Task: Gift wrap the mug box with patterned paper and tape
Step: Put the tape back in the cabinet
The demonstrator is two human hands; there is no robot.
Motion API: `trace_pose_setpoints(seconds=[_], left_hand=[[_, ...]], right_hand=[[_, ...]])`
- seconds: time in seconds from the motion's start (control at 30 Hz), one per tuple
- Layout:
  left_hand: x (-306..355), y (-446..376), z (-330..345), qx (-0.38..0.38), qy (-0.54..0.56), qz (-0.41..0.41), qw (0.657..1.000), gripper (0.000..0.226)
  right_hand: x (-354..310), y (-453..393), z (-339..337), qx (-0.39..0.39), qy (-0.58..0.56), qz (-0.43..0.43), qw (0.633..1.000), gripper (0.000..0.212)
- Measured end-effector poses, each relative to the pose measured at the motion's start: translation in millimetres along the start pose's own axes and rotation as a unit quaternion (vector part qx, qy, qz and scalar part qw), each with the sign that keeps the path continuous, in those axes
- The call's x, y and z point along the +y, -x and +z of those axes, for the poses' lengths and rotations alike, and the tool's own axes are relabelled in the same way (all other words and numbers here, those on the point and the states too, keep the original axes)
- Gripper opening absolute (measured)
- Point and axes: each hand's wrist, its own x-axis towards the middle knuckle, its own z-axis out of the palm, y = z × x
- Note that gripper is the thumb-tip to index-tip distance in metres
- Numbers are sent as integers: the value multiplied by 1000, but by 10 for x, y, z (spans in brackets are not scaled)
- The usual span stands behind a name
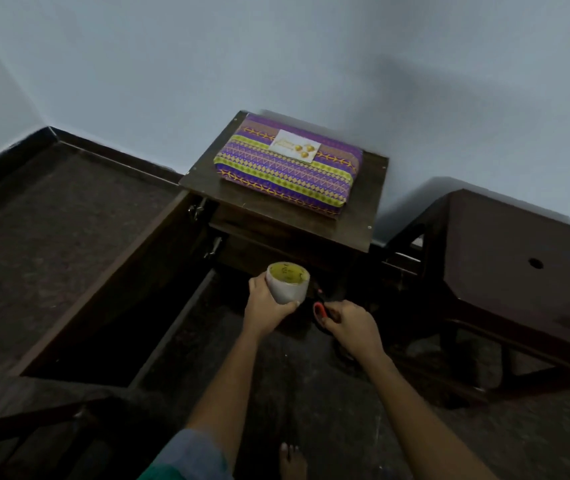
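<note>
The box (287, 171) lies wrapped in purple, green and gold patterned paper on a small dark wooden table (363, 216), with a white card stuck on its top. Below and in front of the table, my left hand (264, 306) grips a roll of tape (287, 282) with a yellow core. Just to its right, my right hand (349, 327) holds scissors (320, 311) by their red and black handles; the blades are lost in the dark.
A dark bed frame (68, 237) with a lifted wooden panel fills the left. A dark wooden stool (519, 271) stands at the right. A pale wall runs behind. My bare foot (292, 462) shows on the dark floor.
</note>
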Motion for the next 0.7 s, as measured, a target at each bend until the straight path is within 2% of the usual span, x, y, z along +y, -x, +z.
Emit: trace_pose_setpoints(seconds=[0.13,0.3,0.43,0.57,0.63,0.7], left_hand=[[-473,-729,156,55,-30,23,998,91],[-695,-1791,435,72,-45,114,990,90],[-775,-2478,595,71,-48,184,979,97],[-943,-3001,708,87,-28,228,969,104],[-935,-3201,732,70,-55,237,967,99],[-894,-3337,735,51,-75,245,965,106]], right_hand=[[-7,-697,470,65,4,-17,998,31],[187,-1585,791,104,77,-24,991,34],[413,-2197,961,148,74,8,986,32],[612,-2606,1129,162,68,25,984,30],[679,-2771,1188,169,52,24,984,29],[697,-2866,1212,183,36,23,982,30]])
